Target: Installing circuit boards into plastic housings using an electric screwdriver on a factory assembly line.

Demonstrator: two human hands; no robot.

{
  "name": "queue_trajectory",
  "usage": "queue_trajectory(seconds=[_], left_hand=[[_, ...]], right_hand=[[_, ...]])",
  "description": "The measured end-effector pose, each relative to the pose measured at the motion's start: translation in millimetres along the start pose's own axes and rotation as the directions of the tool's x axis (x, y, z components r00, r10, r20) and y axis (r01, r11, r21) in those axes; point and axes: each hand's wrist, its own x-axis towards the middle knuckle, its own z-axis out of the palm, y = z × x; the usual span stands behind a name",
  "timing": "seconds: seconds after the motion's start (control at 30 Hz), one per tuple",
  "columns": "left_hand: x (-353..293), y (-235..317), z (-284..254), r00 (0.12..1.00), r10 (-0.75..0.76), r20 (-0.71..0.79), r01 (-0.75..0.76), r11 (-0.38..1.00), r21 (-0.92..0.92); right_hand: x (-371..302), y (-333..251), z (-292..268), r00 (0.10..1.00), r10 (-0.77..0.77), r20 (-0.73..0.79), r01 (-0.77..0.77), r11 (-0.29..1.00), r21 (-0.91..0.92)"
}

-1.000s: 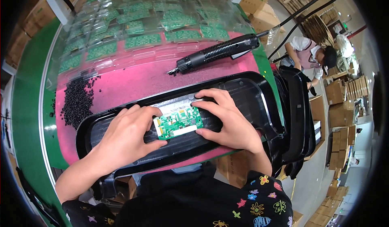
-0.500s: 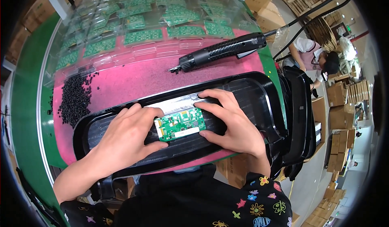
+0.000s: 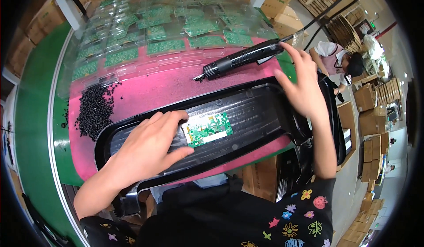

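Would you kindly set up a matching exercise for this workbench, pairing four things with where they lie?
Things:
1. green circuit board
2. electric screwdriver
3. pile of small black screws
4. left hand

Places:
A. on the pink mat, left of the black housing
B. inside the black housing, at its middle
C. pressing on the housing beside the board
D. on the mat behind the housing, near the right hand

Pairs: 1-B, 2-D, 3-A, 4-C
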Motion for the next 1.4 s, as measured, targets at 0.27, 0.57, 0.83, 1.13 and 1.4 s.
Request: queue_trajectory(seconds=[0.27, 0.57, 0.83, 1.13, 1.4], left_hand=[[5, 3, -3, 0.992, -0.129, 0.001, 0.129, 0.991, -0.039], [1, -4, 0, 0.987, -0.119, -0.104, 0.114, 0.992, -0.050], [3, -1, 1, 0.900, 0.216, -0.379, -0.276, 0.955, -0.111], [4, -1, -1, 0.904, 0.395, -0.167, -0.367, 0.914, 0.175], [3, 3, -4, 0.863, 0.267, -0.429, -0.344, 0.932, -0.113]], right_hand=[[63, -25, 48, 0.918, 0.314, -0.244, 0.068, 0.481, 0.874], [60, -100, 66, 0.993, 0.104, -0.050, 0.075, -0.250, 0.965], [11, -113, 32, 0.995, -0.103, 0.010, -0.082, -0.720, 0.690], [-6, -106, 46, 0.950, -0.278, -0.139, -0.063, -0.610, 0.790], [-11, -96, 12, 0.942, -0.120, -0.314, 0.194, -0.567, 0.800]])
